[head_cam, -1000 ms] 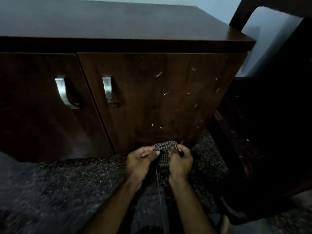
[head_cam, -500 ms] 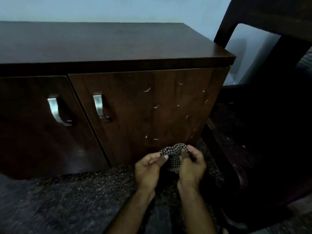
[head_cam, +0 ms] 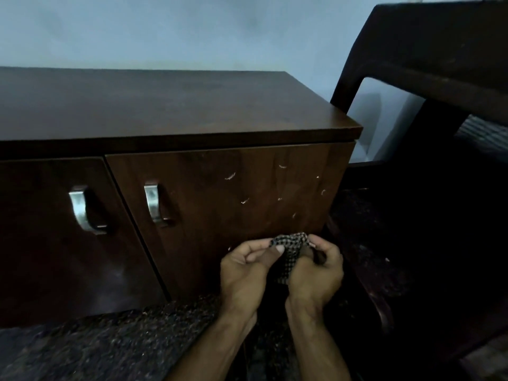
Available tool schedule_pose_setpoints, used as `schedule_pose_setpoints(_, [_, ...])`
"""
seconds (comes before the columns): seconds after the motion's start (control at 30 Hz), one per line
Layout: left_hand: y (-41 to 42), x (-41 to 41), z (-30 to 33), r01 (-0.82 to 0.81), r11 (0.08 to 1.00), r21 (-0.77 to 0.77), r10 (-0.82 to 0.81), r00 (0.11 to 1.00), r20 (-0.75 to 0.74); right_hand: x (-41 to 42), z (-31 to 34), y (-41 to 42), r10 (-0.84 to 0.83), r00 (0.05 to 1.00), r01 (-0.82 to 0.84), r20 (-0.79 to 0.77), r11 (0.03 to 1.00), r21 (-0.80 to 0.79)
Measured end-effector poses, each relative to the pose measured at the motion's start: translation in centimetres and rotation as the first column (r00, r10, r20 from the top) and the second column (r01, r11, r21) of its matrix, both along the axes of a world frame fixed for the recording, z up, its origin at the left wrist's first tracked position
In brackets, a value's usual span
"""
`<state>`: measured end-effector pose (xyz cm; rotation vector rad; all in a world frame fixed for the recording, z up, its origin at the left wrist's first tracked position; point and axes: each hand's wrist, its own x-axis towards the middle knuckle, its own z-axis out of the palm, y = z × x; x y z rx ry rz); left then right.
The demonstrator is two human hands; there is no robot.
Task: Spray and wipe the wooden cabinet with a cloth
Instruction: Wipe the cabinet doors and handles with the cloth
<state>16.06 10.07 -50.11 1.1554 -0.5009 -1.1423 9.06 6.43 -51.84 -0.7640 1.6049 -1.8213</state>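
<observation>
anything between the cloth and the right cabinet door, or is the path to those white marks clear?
Nothing visible is in the way. The left hand and right hand hold the checked cloth bunched just in front of the right door, below the white marks. The door handle sits off to the left.

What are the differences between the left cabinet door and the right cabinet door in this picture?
The right door carries small pale flecks; the left door shows none. The right door looks lighter brown, while the left door lies in darker shadow. Both hands, left hand and right hand, hold the checkered cloth in front of the right door, not the left. Both doors have a curved metal handle.
</observation>
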Motion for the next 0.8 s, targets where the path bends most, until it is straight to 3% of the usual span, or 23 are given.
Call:
schedule_pose_setpoints(0.23, [-0.7,-1.3,9.9,-0.067,0.938,-0.339,0.068,0.998,-0.008,-2.5,10.7,-1.7,0.050,0.982,-0.118,-0.181,0.913,-0.389])
schedule_pose_setpoints(0.33, [-0.5,-1.7,9.2,-0.093,0.944,-0.316,0.116,0.992,0.054,-3.2,9.7,-1.9,0.116,0.984,-0.158,-0.134,0.918,-0.363])
schedule_pose_setpoints(0.43, [0.2,-1.7,6.9,-0.101,0.967,-0.235,0.155,0.962,0.225,-3.7,7.1,-1.5,0.192,0.980,-0.174,0.057,0.958,-0.229])
schedule_pose_setpoints(0.53, [0.4,-1.8,6.7,-0.121,0.971,-0.208,0.172,0.954,0.245,-3.8,7.4,-1.4,0.230,0.954,-0.193,0.194,0.962,-0.193])
schedule_pose_setpoints(0.7, [-0.6,-2.0,11.5,-0.132,0.911,-0.390,0.211,0.963,0.167,-4.3,14.2,-2.9,0.275,0.955,-0.216,0.107,0.899,-0.380])
schedule_pose_setpoints(0.8, [-0.8,-1.6,12.2,-0.098,0.909,-0.405,0.181,0.969,0.170,-5.0,14.3,-3.2,0.344,0.937,-0.301,0.064,0.886,-0.352])
